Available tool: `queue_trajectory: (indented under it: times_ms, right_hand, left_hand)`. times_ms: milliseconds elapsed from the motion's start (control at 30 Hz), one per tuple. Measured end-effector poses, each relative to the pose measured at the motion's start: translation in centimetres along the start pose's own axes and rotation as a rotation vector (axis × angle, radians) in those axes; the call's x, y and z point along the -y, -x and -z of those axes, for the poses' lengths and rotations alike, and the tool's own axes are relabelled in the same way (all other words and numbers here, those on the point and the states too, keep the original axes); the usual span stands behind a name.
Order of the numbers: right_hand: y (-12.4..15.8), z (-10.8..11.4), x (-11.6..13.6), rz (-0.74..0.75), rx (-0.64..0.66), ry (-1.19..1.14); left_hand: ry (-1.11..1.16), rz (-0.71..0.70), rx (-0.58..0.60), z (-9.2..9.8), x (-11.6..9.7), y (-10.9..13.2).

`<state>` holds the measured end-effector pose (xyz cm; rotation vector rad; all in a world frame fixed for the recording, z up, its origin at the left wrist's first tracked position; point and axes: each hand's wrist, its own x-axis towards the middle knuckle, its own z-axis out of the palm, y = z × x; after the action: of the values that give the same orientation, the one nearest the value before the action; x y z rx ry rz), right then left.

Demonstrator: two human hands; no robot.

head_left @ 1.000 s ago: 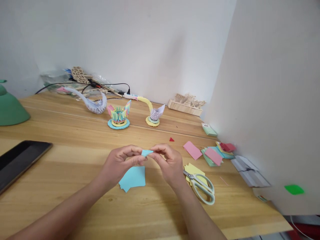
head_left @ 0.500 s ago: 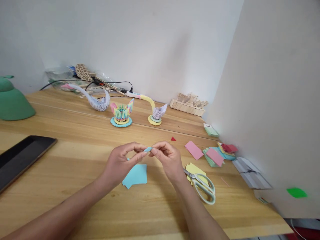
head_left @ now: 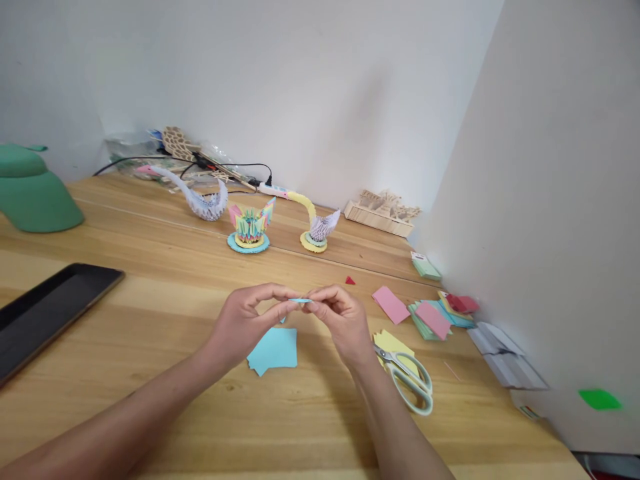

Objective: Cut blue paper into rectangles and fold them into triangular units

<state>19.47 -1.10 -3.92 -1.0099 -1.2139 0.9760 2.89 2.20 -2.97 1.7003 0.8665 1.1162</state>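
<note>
Between the fingertips of both hands is a small folded piece of blue paper (head_left: 301, 301), seen almost edge-on. My left hand (head_left: 250, 319) pinches its left end with thumb and forefinger, and my right hand (head_left: 340, 320) pinches the right end. Below them on the table lies a stack of blue paper sheets (head_left: 274, 349). Another small bit of blue shows just under my left fingers, mostly hidden. Beside my right wrist, white-handled scissors (head_left: 411, 383) rest partly on yellow paper sheets (head_left: 395, 345).
Pink sheets (head_left: 391, 305) and mixed paper stacks (head_left: 431, 321) lie to the right, with a small red folded piece (head_left: 350, 281) behind my hands. Paper swans (head_left: 207, 200) and a colourful paper basket (head_left: 250, 230) stand farther back. A dark tablet (head_left: 55, 313) lies left, near a green container (head_left: 40, 193).
The blue paper has tilted from showing its flat face to nearly edge-on. Both hands keep their pinch. The view has shifted slightly.
</note>
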Motion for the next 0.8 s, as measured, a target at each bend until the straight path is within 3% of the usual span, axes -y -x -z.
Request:
queue_trajectory:
  times_ms: [100,333,600,800]
  right_hand:
    - [0.0,-0.1,0.2,0.008,0.007,0.031]
    - [0.2,0.2,0.1,0.043,0.029,0.183]
    - [0.1,1.0,0.5,0.09,0.062,0.308]
    - [0.1,1.2,0.8,0.158,0.112,0.429]
  left_hand:
    - [-0.017,-0.034,0.01,0.1,0.0,0.0]
    - [-0.222,-0.289,0.0,0.3,-0.1,0.1]
    - [0.005,0.043,0.215,0.9,-0.1,-0.3]
    - [-0.015,0.003,0.249,1.0,-0.1,-0.5]
